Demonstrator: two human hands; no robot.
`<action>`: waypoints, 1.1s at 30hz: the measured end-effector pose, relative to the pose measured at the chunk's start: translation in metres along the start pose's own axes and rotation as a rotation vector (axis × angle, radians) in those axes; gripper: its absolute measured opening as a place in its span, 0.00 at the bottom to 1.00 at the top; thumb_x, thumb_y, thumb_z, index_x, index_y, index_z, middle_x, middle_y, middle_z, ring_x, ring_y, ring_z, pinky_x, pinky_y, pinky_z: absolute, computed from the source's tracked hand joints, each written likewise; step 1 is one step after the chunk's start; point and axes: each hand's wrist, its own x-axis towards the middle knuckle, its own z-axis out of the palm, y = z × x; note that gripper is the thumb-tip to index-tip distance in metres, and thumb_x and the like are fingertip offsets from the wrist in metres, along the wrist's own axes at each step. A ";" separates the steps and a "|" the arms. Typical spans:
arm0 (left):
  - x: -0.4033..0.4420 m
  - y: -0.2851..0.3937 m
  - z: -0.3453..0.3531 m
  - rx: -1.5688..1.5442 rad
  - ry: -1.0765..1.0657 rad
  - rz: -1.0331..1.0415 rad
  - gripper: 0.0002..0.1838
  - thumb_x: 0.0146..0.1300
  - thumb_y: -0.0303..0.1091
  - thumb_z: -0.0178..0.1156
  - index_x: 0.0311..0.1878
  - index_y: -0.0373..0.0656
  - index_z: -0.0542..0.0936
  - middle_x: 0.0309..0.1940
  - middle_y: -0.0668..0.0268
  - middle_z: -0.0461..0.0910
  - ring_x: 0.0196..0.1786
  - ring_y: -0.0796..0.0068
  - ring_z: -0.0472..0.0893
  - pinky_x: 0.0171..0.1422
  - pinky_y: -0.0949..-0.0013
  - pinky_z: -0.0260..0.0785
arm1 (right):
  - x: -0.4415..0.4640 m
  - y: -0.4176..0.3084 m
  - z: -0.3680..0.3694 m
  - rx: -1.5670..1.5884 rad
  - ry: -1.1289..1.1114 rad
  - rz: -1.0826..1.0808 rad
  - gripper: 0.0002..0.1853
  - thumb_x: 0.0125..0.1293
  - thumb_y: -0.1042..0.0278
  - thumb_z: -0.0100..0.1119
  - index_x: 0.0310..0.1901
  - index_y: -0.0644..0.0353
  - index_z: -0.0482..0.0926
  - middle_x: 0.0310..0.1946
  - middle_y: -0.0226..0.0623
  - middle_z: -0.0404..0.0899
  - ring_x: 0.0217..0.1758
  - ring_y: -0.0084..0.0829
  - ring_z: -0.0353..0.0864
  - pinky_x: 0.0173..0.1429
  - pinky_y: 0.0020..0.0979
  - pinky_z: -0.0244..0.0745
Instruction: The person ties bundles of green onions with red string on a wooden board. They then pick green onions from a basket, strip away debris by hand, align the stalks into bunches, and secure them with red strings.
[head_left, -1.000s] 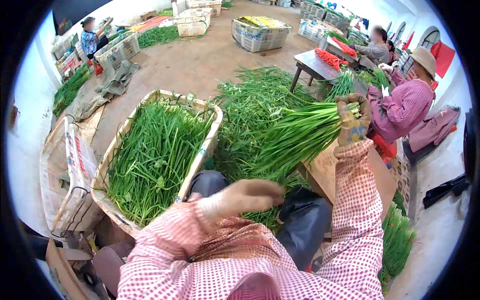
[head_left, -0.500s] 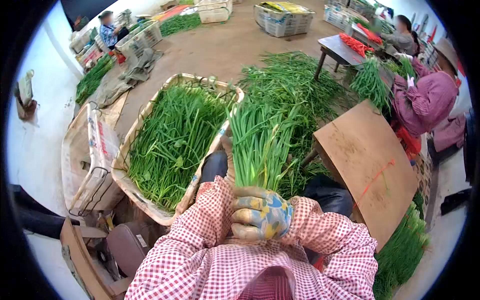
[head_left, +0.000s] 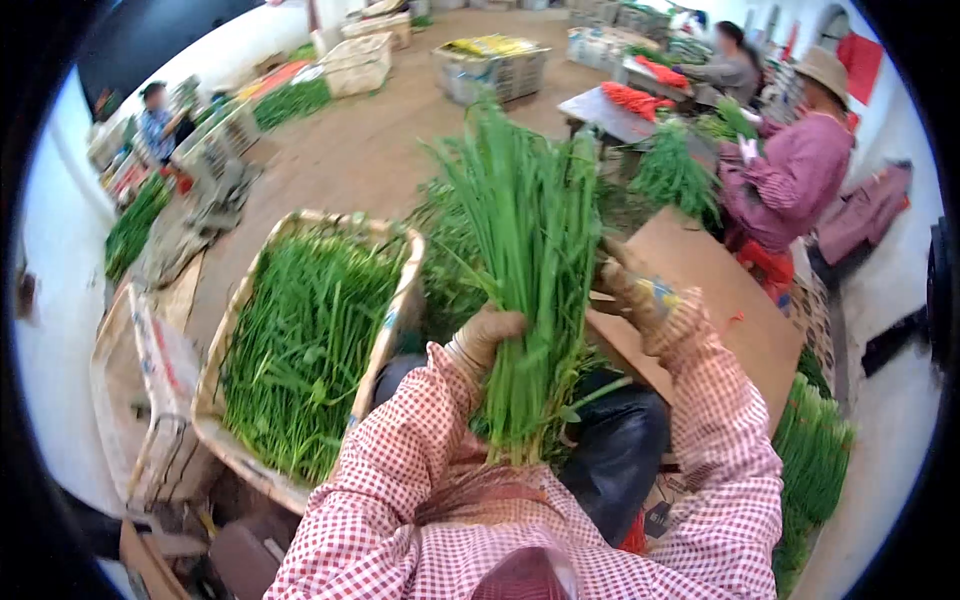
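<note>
A thick bunch of long green chives [head_left: 535, 250] stands upright in front of my body, its cut ends low near my lap. My left hand [head_left: 487, 338], in a stained work glove, is closed around the bunch from the left, thumb across its front. At the right edge of the leaves is my gloved right hand [head_left: 637, 290], with its fingers apart and slightly blurred, close to the bunch. Whether those fingertips touch the leaves is hard to make out. One stalk sticks out to the right near the bottom.
A white plastic crate [head_left: 408, 285] full of chives stands at my left, with another crate [head_left: 150, 400] beyond it. A brown board [head_left: 745, 335] lies at my right, near more chives [head_left: 815, 460]. A co-worker [head_left: 795, 170] sits beyond the board.
The bunch has come up higher and nearer to me. My right hand has left the lower stalks and moved right and up; my left hand now shows at the bunch's side. The camera view has shifted.
</note>
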 end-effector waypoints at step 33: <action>0.059 0.094 0.053 2.490 0.248 -1.094 0.38 0.56 0.54 0.64 0.69 0.53 0.66 0.57 0.55 0.77 0.62 0.57 0.75 0.66 0.43 0.63 | 0.015 -0.049 -0.058 -0.653 0.650 -0.740 0.21 0.62 0.66 0.65 0.56 0.54 0.75 0.51 0.34 0.78 0.49 0.30 0.79 0.57 0.34 0.76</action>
